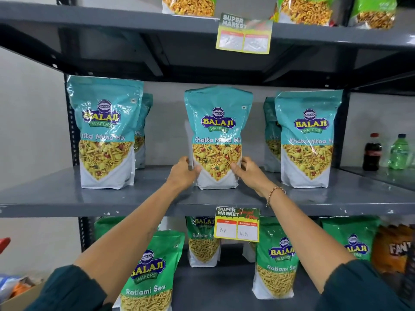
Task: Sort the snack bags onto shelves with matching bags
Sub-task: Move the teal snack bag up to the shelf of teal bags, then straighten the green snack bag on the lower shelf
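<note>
A teal Khatta Mitha Mix bag (217,133) stands upright in the middle of the grey middle shelf (67,196). My left hand (183,173) grips its lower left edge and my right hand (247,171) grips its lower right edge. Matching teal bags stand to the left (105,131) and right (307,138), each with another bag behind it. On the shelf below stand green Ratlami Sev bags (150,272), partly hidden by my forearms.
The top shelf holds green-topped snack bags (305,10). Price tags hang from the shelf edges (237,225). A cola bottle (371,152) and a green bottle (400,152) stand on the right unit. A cardboard box with packets (15,290) sits bottom left.
</note>
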